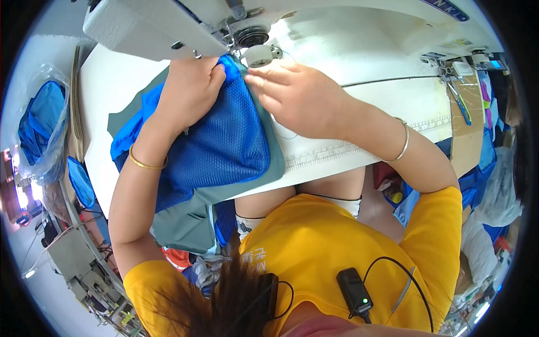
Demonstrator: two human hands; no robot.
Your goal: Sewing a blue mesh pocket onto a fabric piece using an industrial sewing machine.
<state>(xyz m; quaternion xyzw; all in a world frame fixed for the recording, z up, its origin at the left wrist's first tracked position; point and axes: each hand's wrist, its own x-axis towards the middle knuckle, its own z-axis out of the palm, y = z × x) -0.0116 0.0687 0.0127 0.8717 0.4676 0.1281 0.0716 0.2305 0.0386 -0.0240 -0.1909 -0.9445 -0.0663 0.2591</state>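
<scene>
**Both hands feed blue mesh under the sewing head**

The blue mesh (216, 140) lies on a grey-green cloth (191, 219), and both lie on the white table (382, 95) straight ahead of the person, with their far corner tucked under the head of the sewing machine (146, 25). The mesh's long axis runs from that far corner back toward the person and a little to the left, where the cloth droops off the table's near edge toward the lap.

The left hand (188, 90) rests on top of the mesh with its fingers curled down over a bunched fold close to the needle area; it grips the fabric loosely, fingers bent, not spread. The right hand (295, 95) lies flatter, fingers nearly straight and close together, fingertips pressing the right edge of the mesh just beside the presser foot; it pins the cloth and does not seem to close around anything. The 2 hands sit about equally near the needle, 1 on each side of the seam line, the left hand over the fabric and the right at its edge.

Count: 1 mesh piece, 1 grey-green cloth, 1 sewing machine, 2 hands, 2 bangles, 1 on each wrist. A clear bag (42, 129) of blue cloth sits well apart at the left.
</scene>
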